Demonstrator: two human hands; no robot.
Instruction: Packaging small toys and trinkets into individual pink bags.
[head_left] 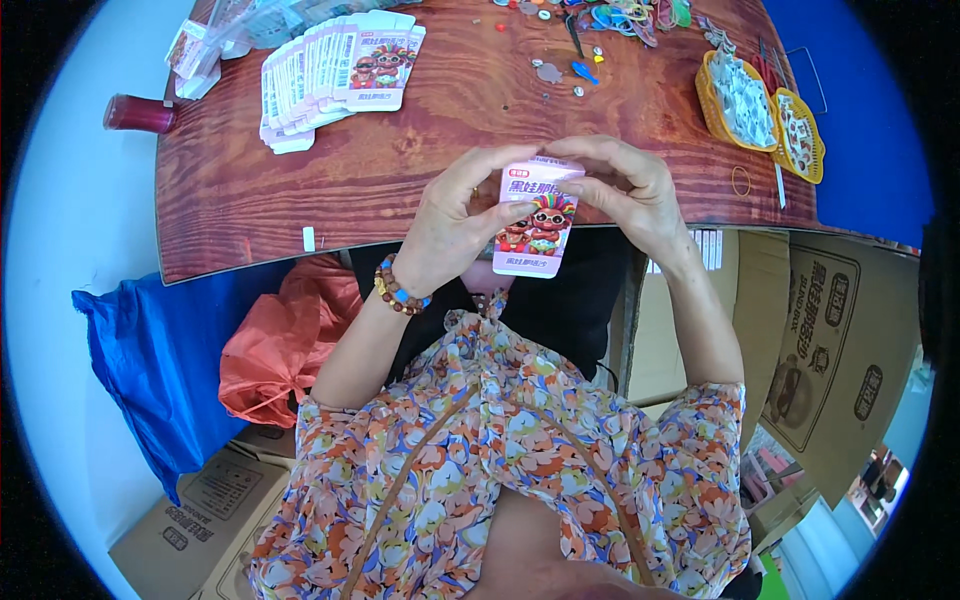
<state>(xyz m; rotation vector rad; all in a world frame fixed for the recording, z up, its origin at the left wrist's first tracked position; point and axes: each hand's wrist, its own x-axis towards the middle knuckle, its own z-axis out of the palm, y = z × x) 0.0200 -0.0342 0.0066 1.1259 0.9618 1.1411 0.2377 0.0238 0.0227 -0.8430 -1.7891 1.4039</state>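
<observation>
Between my two hands, over the table's front edge, is a small pink-and-white printed card box (537, 240) with cartoon figures on its front. My left hand (455, 208) grips its left side, thumb across the front. My right hand (630, 190) holds the upper right, thumb on the front and fingers curved over the top edge. The fingertips behind the box are hidden. Farther left on the table lies a fanned row of flat boxes (330, 85) of the same print.
The red-brown wooden table (450, 130) holds a dark red jar (138, 114) at left. At right stand a yellow basket of small packets (712, 100) and a smaller yellow basket (815, 165). Small trinkets (584, 72) lie at the back. Cardboard cartons (815, 340) stand below right.
</observation>
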